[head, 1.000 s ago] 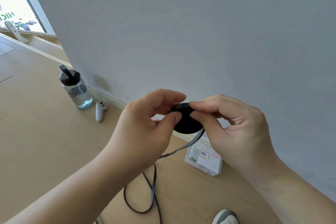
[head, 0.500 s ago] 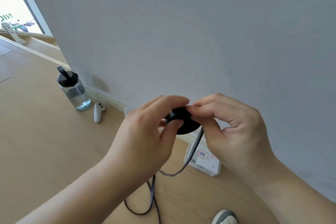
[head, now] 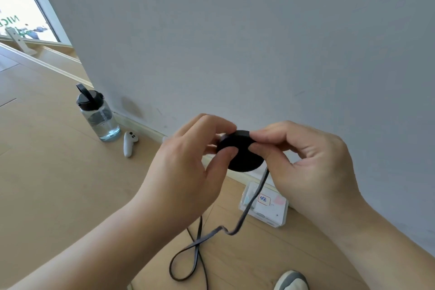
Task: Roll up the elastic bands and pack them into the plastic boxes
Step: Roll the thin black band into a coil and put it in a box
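Note:
A black elastic band is wound into a flat round roll (head: 244, 155) held in the air in front of the grey wall. My left hand (head: 188, 172) pinches the roll's left side between thumb and fingers. My right hand (head: 303, 165) pinches its right side and top edge. The band's loose tail (head: 249, 205) hangs from the roll's lower right, drops to the wooden floor and lies there in a crossed loop (head: 188, 259). A clear plastic box (head: 266, 205) with a labelled card inside lies on the floor by the skirting board, below my right hand.
A water bottle (head: 98, 117) with a black lid stands by the wall at the left. A white handheld controller (head: 129, 142) lies beside it. The toe of a grey shoe (head: 292, 280) shows at the bottom edge. A window or poster (head: 21, 12) is at the far left.
The roll has turned between my fingers, and my left thumb has shifted on it. The hanging tail has swung toward the box and its loop on the floor has changed shape. The camera shifted a little.

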